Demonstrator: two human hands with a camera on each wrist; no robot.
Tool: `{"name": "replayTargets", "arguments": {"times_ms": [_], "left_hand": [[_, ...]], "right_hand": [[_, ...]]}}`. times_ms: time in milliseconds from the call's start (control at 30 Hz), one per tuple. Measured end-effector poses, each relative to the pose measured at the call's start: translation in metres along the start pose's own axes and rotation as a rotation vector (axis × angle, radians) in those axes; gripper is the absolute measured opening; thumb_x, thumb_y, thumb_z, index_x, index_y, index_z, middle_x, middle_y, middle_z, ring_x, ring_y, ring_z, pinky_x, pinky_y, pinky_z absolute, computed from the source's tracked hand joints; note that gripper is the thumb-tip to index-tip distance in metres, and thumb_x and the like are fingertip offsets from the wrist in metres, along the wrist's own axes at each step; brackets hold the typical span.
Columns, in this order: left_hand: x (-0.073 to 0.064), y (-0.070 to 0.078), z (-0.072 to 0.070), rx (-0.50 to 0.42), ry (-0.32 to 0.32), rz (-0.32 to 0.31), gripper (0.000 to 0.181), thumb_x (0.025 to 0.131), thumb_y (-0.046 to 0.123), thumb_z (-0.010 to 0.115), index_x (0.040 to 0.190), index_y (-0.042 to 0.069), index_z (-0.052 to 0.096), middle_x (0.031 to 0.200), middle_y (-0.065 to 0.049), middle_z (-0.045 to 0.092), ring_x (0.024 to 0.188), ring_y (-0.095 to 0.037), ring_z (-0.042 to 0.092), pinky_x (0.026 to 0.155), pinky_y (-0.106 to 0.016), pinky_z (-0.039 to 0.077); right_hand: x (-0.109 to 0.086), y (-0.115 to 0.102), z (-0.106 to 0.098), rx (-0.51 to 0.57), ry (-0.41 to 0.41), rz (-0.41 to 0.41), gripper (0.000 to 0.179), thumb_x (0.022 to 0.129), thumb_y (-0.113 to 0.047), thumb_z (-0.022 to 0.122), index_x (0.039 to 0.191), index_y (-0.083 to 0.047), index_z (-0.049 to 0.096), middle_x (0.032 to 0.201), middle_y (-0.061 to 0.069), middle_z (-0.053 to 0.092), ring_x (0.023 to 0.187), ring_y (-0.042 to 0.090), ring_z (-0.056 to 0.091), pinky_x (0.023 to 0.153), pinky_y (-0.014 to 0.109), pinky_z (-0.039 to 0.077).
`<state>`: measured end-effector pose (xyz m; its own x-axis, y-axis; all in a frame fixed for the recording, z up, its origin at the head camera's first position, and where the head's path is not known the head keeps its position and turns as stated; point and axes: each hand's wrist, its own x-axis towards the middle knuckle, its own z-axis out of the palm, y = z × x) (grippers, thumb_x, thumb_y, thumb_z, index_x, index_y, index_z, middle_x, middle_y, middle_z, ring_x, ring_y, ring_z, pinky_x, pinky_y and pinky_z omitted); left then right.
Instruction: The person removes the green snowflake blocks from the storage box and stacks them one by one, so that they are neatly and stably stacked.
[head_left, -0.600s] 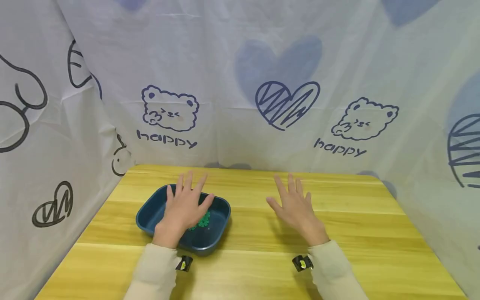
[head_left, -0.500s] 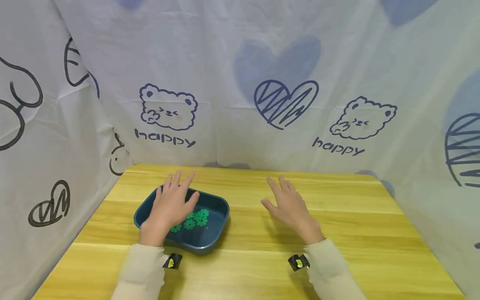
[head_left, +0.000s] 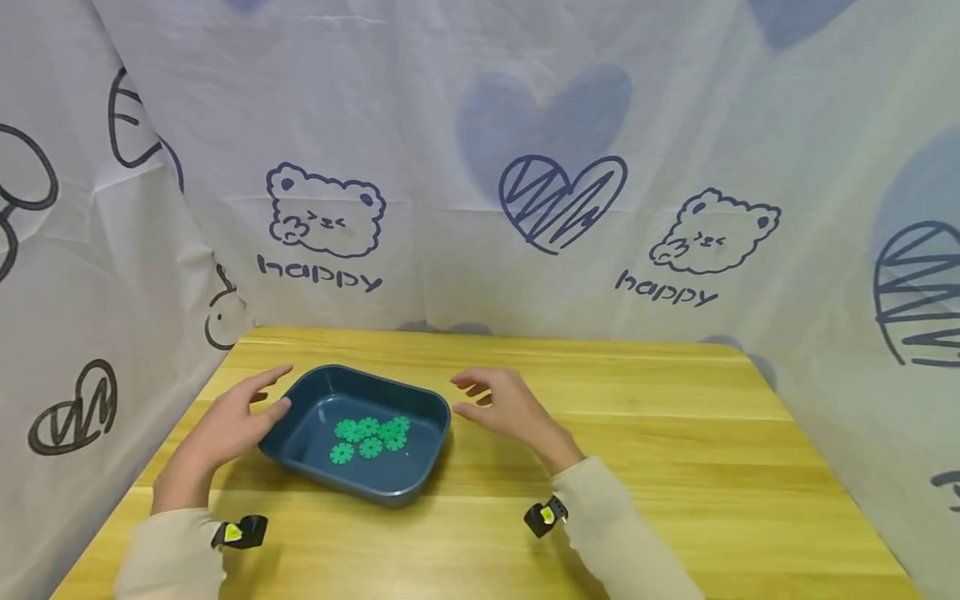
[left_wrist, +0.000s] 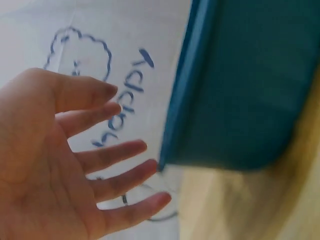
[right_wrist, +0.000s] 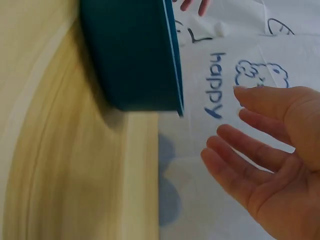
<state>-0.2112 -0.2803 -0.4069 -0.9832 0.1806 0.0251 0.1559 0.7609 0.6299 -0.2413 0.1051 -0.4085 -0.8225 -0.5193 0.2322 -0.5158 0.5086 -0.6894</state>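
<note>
A dark blue plastic basin [head_left: 352, 483] with rounded corners stands on the left half of the table. Several green notched discs [head_left: 370, 447], like snowflake building pieces, lie on its floor. At the basin's left side is my left hand [head_left: 232, 421], its fingers spread and holding nothing; the left wrist view has its fingertips close to the rim, and contact is unclear. Just off the basin's right end, my right hand [head_left: 510, 408] has loosely bent fingers with nothing in them. In the right wrist view a gap separates that hand [right_wrist: 270, 155] from the basin wall [right_wrist: 140, 60].
The wood-grain table [head_left: 637, 467] reaches back to a white cloth [head_left: 442, 275] printed with hearts, bears and the word happy. More cloth hangs at the left and right. Each wrist wears a black strap with a camera mount [head_left: 243, 532].
My left hand has moved left from above the basin to its left side, uncovering the green discs. My right hand has moved left toward the basin's right end. The head view has shifted slightly.
</note>
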Motion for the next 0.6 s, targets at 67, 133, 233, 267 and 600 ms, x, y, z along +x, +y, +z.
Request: {"name": "replayTargets", "arguments": {"times_ms": [67,133,233,267,600], "left_hand": [[-0.003,-0.011,0.000,-0.065,-0.022,-0.020,0.061,0.108,0.026,0.054,0.161,0.004,0.032,0.158,-0.036,0.035,0.138,-0.060,0.041,0.104,-0.070,0.046],[-0.005,-0.021,0.001,-0.118,-0.042,-0.020,0.061,0.109,0.026,0.053,0.162,0.004,0.031,0.158,-0.036,0.035,0.138,-0.059,0.043,0.101,-0.064,0.052],[-0.008,-0.034,0.001,-0.194,-0.073,0.014,0.061,0.109,0.023,0.052,0.162,0.004,0.029,0.158,-0.037,0.034,0.138,-0.056,0.045,0.092,-0.046,0.060],[-0.010,-0.037,0.001,-0.215,-0.082,0.031,0.061,0.109,0.022,0.052,0.162,0.003,0.029,0.158,-0.036,0.034,0.137,-0.054,0.049,0.089,-0.041,0.061],[-0.021,-0.059,0.003,-0.527,-0.150,0.040,0.061,0.106,0.017,0.057,0.160,0.001,0.033,0.139,0.025,0.053,0.111,0.003,0.067,0.087,-0.033,0.064]], "right_hand": [[0.005,-0.002,0.006,0.030,-0.030,-0.010,0.037,0.096,-0.012,0.073,0.129,0.002,0.068,0.127,0.021,0.071,0.110,0.036,0.071,0.093,0.045,0.062],[0.010,-0.004,0.012,0.051,-0.053,-0.011,0.036,0.096,-0.012,0.074,0.127,0.003,0.069,0.126,0.022,0.071,0.109,0.036,0.072,0.091,0.040,0.063],[0.015,-0.006,0.019,0.063,-0.058,-0.002,0.033,0.095,-0.012,0.075,0.123,0.004,0.071,0.123,0.021,0.073,0.106,0.034,0.073,0.087,0.029,0.063],[0.016,-0.006,0.022,0.063,-0.054,0.002,0.032,0.094,-0.012,0.076,0.122,0.003,0.072,0.121,0.021,0.073,0.105,0.034,0.073,0.085,0.026,0.063],[0.025,-0.011,0.037,0.054,-0.046,0.018,0.027,0.092,-0.009,0.077,0.116,0.003,0.074,0.114,0.019,0.076,0.095,0.026,0.073,0.078,0.016,0.058]]}}
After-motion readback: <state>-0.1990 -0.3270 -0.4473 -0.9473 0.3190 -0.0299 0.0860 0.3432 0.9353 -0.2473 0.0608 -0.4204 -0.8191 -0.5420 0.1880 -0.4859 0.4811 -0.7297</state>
